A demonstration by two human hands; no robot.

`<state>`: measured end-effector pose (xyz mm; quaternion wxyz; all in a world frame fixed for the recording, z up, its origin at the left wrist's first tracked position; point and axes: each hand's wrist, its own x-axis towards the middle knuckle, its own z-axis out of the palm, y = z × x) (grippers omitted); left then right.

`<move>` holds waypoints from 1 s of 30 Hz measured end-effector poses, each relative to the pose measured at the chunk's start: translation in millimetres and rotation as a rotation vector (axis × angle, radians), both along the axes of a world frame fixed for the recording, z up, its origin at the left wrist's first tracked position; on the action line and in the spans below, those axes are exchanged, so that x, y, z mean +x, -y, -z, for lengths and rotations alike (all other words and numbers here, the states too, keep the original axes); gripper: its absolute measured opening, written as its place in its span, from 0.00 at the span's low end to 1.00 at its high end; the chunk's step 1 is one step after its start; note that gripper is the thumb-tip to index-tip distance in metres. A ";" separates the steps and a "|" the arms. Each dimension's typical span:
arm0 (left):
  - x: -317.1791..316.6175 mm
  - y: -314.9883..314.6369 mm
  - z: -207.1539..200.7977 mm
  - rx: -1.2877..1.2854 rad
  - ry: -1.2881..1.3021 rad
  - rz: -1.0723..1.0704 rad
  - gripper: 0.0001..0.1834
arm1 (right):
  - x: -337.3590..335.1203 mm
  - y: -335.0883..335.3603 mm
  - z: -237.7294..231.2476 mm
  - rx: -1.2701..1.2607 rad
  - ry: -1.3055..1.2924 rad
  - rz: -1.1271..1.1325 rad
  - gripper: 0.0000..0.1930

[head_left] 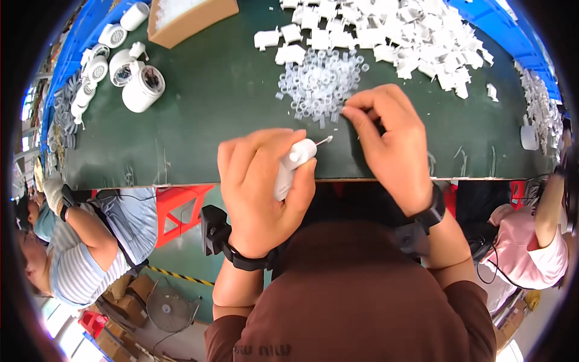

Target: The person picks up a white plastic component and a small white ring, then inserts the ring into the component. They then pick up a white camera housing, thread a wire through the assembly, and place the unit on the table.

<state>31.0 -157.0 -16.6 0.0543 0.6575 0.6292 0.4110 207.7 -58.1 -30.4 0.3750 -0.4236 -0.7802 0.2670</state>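
My left hand (256, 181) is closed round a white plastic housing (300, 153) with a rounded end, held above the table's near edge. From that end a thin stem with a small white tip sticks out to the right. My right hand (395, 145) has thumb and forefinger pinched together at the right edge of a heap of small translucent rings (319, 81). Whatever sits between those fingertips, if anything, is too small to make out. The two hands are apart.
A large pile of white plastic parts (416, 36) lies behind the rings. A cardboard box (187, 24) stands at the back left, near several white round motor-like units (143, 88). Blue bins (66, 36) line the green table (199, 120). Co-workers sit at both sides.
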 end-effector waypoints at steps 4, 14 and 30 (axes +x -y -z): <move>0.5 0.3 1.3 -0.030 0.012 -0.008 0.14 | 3.1 0.0 6.3 -0.051 0.015 0.012 0.03; -2.4 -3.0 1.9 -0.022 0.052 0.077 0.17 | 25.6 21.6 -28.7 -0.605 -0.307 -0.072 0.09; -4.3 -4.3 -5.1 -0.056 0.082 0.127 0.18 | 2.7 25.7 -22.8 -0.644 -0.451 -0.397 0.11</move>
